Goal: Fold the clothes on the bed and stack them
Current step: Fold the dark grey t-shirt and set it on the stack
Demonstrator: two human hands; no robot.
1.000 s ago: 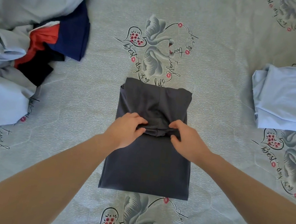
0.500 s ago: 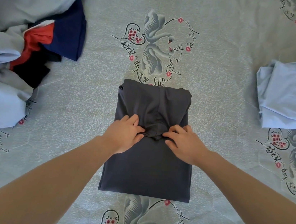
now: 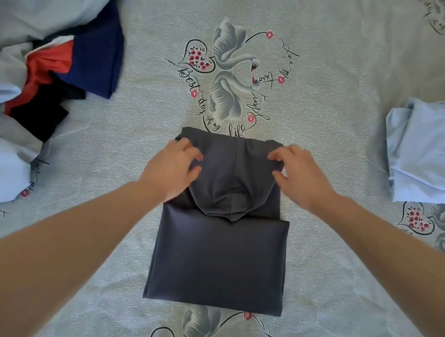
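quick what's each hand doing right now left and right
Left hand: fingers curled, gripping the dark grey garment at its far left corner.
Right hand: gripping the garment's far right corner.

A dark grey folded garment (image 3: pixel 218 258) lies mid-bed on a pale blue-grey sheet (image 3: pixel 334 126) printed with grey swans, pink roses and black script; light blue folded clothes (image 3: pixel 441 152) sit at the right edge; navy, red, black and pale blue clothes (image 3: pixel 58 76) are heaped at the left edge.

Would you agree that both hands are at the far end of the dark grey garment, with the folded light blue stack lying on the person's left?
Not quite: the head view shows the folded light blue stack on the person's right. Both hands, left and right, are indeed at the far end of the dark grey garment.
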